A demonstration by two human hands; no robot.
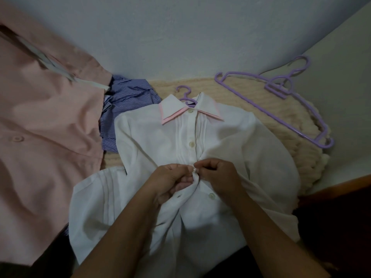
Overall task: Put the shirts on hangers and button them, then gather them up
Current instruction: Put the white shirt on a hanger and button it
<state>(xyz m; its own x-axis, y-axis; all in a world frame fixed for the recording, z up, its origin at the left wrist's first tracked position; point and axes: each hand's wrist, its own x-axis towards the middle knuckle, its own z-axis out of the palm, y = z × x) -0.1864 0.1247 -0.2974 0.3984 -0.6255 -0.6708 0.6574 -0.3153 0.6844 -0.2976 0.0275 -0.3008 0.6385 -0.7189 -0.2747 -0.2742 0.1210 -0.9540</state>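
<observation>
Head view: both hands (193, 177) pinch white shirt (230, 149) placket; pink shirt (46, 137) left, 2 spare hangers (281, 105) right.

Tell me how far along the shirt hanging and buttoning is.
Done: the white shirt is on a purple hanger with its upper buttons closed. In hand: the left hand and right hand pinch the placket at a middle button. Left: the lower button, the pink shirt, the blue striped shirt, the spare hangers, then gathering.
</observation>
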